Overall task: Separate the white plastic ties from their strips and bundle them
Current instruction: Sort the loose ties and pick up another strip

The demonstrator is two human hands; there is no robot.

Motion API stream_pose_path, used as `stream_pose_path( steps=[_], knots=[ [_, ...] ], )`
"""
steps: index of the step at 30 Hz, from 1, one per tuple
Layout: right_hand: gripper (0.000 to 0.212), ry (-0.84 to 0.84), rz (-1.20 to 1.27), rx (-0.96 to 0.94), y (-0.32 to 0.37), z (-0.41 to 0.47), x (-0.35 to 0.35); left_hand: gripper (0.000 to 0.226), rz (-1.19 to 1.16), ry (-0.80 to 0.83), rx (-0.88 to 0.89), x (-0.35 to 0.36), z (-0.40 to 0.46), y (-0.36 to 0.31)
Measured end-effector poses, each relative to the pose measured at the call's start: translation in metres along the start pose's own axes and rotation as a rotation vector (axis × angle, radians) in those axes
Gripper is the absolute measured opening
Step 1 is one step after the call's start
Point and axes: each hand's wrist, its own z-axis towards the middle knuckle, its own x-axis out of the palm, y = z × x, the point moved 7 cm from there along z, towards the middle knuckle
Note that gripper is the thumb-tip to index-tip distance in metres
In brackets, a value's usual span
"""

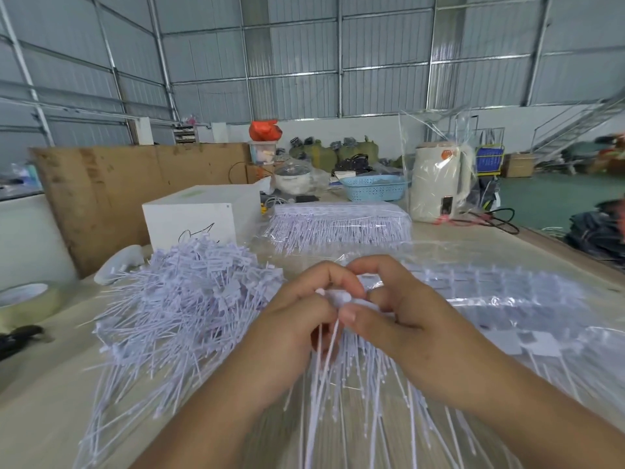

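Observation:
My left hand [297,319] and my right hand [395,316] meet at the middle of the table, both pinching the head end of a strip of white plastic ties [341,297]. Long thin tails [358,394] hang down from my fingers toward me. Left of my hands lies a big loose pile of separated ties [182,306]. Strips of ties in clear plastic [500,299] lie to the right. Another wrapped stack of strips [341,221] sits farther back.
A white box [192,218] stands behind the pile, with a cardboard sheet [101,191] behind it. A tape roll [27,301] and a black tool [20,336] lie at the left edge. A blue basket [375,188] and a wrapped cream kettle [439,184] stand at the back.

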Motion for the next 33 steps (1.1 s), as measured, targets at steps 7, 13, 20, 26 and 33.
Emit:
stream_pose_path(
  steps=[7, 13, 20, 26, 33],
  knots=[
    [0.034, 0.015, -0.301, 0.054, -0.002, -0.003, -0.004, 0.021, 0.141, 0.172, -0.008, 0.005, 0.001, 0.007],
    [0.052, 0.107, -0.420, 0.187, -0.006, -0.005, -0.014, 0.012, 0.222, 0.151, -0.050, -0.009, 0.001, 0.012],
    [0.031, 0.264, -0.162, 0.161, -0.003, -0.006, -0.006, 0.042, 0.152, 0.245, -0.061, -0.005, -0.003, 0.006],
    [0.038, -0.057, -0.087, 0.039, 0.007, 0.001, -0.014, 0.040, 0.145, -0.293, 0.131, -0.015, 0.002, -0.002],
    [0.042, -0.297, -0.133, -0.010, 0.008, 0.001, -0.047, 0.043, 0.100, -0.411, 0.003, -0.043, 0.004, 0.008]
  ],
)
